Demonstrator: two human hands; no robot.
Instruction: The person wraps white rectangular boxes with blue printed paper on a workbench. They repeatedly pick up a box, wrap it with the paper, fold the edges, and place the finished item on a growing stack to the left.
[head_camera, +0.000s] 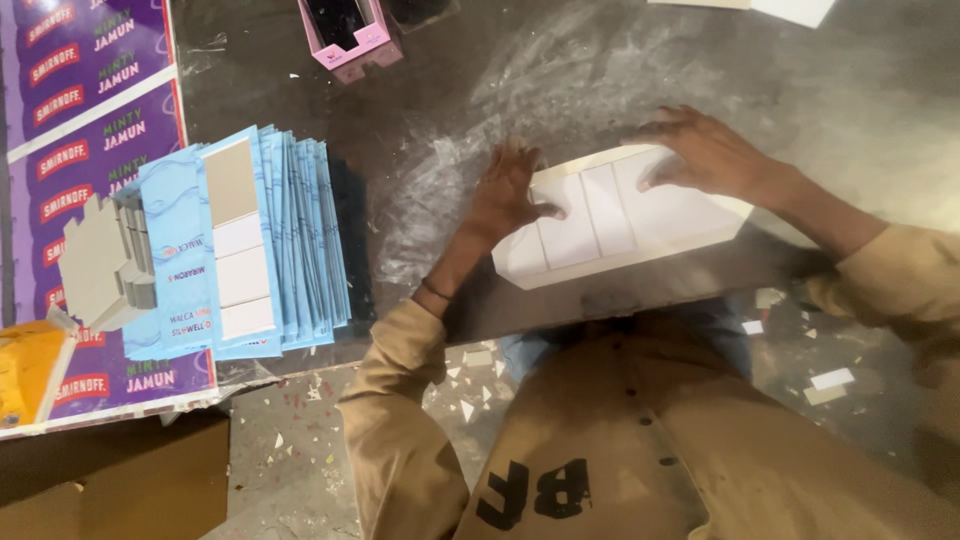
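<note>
Centre-right of the frame: a white scored carton blank (620, 215) lies flat near the dark worktable's (450, 110) front edge. The left hand (508, 190) presses its left panels, fingers spread, gripping nothing; the right hand (705, 152) lies flat and open on the right end. Even pressure along the score lines would best keep it square. Open table lies above; a fanned stack of blue blanks (250, 245) crowds the left.

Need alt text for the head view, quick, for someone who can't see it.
Both hands press flat on a white creased card blank on a dark worktable: left hand at its left end, right hand on its right. A fanned stack of blue card blanks lies left.
</note>
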